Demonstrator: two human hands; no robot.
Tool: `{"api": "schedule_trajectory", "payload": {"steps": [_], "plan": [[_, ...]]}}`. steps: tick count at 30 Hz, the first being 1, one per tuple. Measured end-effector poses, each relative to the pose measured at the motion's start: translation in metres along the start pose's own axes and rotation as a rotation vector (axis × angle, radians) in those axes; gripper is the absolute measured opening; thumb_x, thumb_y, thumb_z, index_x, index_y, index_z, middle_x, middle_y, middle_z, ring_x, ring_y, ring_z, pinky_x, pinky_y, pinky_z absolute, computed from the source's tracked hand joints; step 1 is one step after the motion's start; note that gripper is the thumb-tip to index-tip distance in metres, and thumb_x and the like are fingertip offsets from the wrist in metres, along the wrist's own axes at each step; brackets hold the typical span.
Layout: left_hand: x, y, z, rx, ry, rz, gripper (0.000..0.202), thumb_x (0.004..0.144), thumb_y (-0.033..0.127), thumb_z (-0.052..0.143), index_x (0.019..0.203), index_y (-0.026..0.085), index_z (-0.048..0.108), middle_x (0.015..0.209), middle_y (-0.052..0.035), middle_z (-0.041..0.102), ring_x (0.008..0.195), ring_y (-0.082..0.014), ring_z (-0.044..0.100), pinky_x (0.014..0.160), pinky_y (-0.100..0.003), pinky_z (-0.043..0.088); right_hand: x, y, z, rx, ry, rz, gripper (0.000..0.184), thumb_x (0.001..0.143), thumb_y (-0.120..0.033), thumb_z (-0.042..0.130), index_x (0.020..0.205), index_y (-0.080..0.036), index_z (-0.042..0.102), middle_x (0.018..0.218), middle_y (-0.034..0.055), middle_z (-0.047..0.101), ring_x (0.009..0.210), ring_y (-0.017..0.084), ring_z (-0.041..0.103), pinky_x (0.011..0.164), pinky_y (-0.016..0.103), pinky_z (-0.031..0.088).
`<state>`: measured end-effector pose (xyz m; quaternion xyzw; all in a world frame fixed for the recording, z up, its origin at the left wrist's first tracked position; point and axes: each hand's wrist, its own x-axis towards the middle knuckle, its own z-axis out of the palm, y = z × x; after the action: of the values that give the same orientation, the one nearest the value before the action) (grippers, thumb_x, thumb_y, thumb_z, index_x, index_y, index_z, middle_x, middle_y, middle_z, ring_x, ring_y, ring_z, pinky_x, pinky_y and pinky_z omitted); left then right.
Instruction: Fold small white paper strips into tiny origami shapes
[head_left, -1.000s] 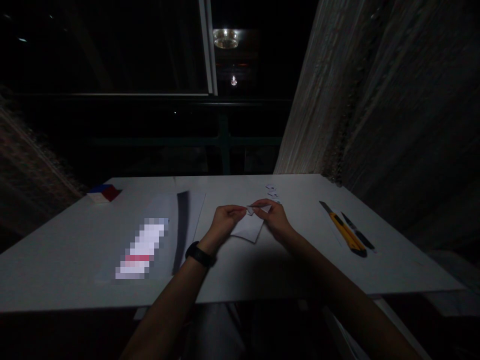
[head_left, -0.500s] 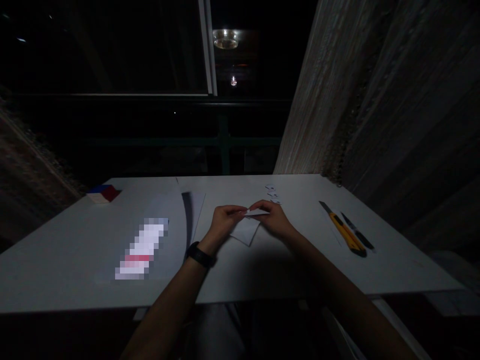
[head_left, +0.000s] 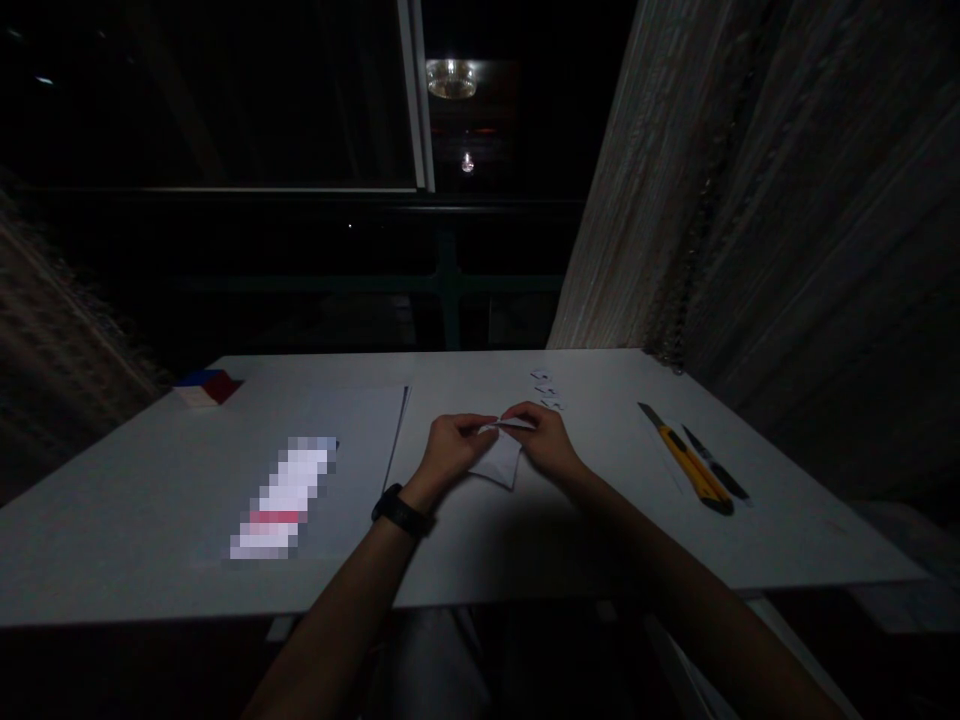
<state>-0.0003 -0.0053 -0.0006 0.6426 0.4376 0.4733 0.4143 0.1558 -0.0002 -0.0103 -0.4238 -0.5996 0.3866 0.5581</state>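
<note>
The curled side of the big paper (head_left: 367,430) is now down almost flat, and less of the small folded paper (head_left: 497,463) shows

Dim view, the surroundings near black.
A soft shadow (head_left: 517,535) darkens the worktop (head_left: 607,430) before the right hand (head_left: 551,442); far beyond it a lamp (head_left: 451,78) glows; leftward of the left hand (head_left: 450,448), a bright patch (head_left: 281,495) is pixelated.

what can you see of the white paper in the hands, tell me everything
The white paper looks thin, with straight lower edges and an apparently folded upper part. The left hand and right hand hold that upper part in their fingers; the lower part spreads toward the person. Whether it touches the white table is unclear.
</note>
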Motion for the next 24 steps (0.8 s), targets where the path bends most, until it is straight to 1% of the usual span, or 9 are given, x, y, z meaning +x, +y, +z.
{"api": "schedule_trajectory", "payload": {"steps": [3,5,6,7,9,11,13,18,24], "plan": [[0.003,-0.002,0.0,-0.044,0.072,-0.003,0.024,0.061,0.029,0.069,0.079,0.013,0.072,0.077,-0.0108,0.07,0.072,-0.0201,0.062,0.067,-0.03,0.046,-0.001,-0.004,-0.004,0.093,-0.05,0.023,0.025,0.055,-0.029,0.071,0.075,-0.018,0.062,0.076,0.0026,0.064,0.075,0.018,0.06,0.072,0.032,0.046],[0.005,-0.003,-0.001,-0.135,0.109,-0.02,0.026,0.059,0.028,0.071,0.08,0.013,0.072,0.08,-0.0107,0.07,0.075,-0.0201,0.062,0.07,-0.03,0.046,-0.002,-0.01,-0.01,0.214,-0.143,0.075,0.047,0.054,-0.027,0.072,0.099,-0.022,0.059,0.086,0.0035,0.064,0.077,0.019,0.06,0.07,0.032,0.047],[0.006,-0.003,-0.002,-0.198,0.123,-0.037,0.028,0.058,0.028,0.071,0.083,0.013,0.071,0.082,-0.0108,0.07,0.075,-0.0198,0.062,0.07,-0.03,0.046,-0.003,-0.014,-0.014,0.282,-0.174,0.107,0.051,0.058,-0.029,0.07,0.107,-0.024,0.056,0.091,0.0045,0.064,0.079,0.02,0.06,0.069,0.033,0.047],[0.007,-0.003,-0.003,-0.265,0.129,-0.059,0.031,0.058,0.027,0.072,0.085,0.013,0.071,0.083,-0.0108,0.069,0.074,-0.0192,0.062,0.07,-0.03,0.046,-0.003,-0.017,-0.016,0.342,-0.205,0.139,0.05,0.062,-0.031,0.066,0.11,-0.024,0.054,0.096,0.0059,0.064,0.082,0.021,0.06,0.069,0.035,0.048],[0.007,-0.003,-0.005,-0.383,0.113,-0.104,0.035,0.057,0.027,0.073,0.088,0.012,0.07,0.085,-0.0111,0.069,0.072,-0.0181,0.061,0.069,-0.03,0.046,-0.004,-0.021,-0.019,0.424,-0.227,0.183,0.044,0.068,-0.037,0.06,0.109,-0.022,0.056,0.101,0.0084,0.062,0.086,0.023,0.06,0.069,0.036,0.048],[0.007,-0.003,-0.005,-0.45,0.076,-0.132,0.036,0.056,0.026,0.074,0.088,0.012,0.069,0.085,-0.011,0.069,0.072,-0.0173,0.061,0.068,-0.03,0.047,-0.004,-0.021,-0.018,0.42,-0.192,0.216,0.04,0.069,-0.04,0.059,0.105,-0.022,0.059,0.094,0.007,0.063,0.078,0.02,0.06,0.064,0.034,0.049],[0.006,-0.003,-0.005,-0.48,0.041,-0.151,0.035,0.055,0.026,0.075,0.087,0.012,0.069,0.085,-0.0106,0.069,0.071,-0.017,0.061,0.067,-0.03,0.047,-0.004,-0.019,-0.015,0.37,-0.177,0.237,0.041,0.066,-0.037,0.064,0.104,-0.023,0.06,0.087,0.0042,0.063,0.074,0.017,0.058,0.061,0.03,0.048],[0.005,-0.002,-0.005,-0.545,0.006,-0.205,0.034,0.055,0.024,0.075,0.086,0.011,0.069,0.08,-0.0093,0.069,0.067,-0.0156,0.061,0.064,-0.028,0.047,-0.005,-0.016,-0.011,0.335,-0.189,0.215,0.042,0.062,-0.033,0.067,0.103,-0.024,0.062,0.085,0.0023,0.061,0.071,0.015,0.056,0.057,0.025,0.045],[0.003,0.0,-0.005,-0.545,-0.042,-0.251,0.027,0.056,0.023,0.075,0.08,0.012,0.068,0.072,-0.0054,0.068,0.059,-0.0121,0.059,0.059,-0.025,0.044,-0.005,-0.02,-0.013,0.285,-0.201,0.173,0.034,0.062,-0.033,0.068,0.093,-0.02,0.066,0.075,0.0023,0.061,0.061,0.012,0.053,0.053,0.024,0.042]]}}
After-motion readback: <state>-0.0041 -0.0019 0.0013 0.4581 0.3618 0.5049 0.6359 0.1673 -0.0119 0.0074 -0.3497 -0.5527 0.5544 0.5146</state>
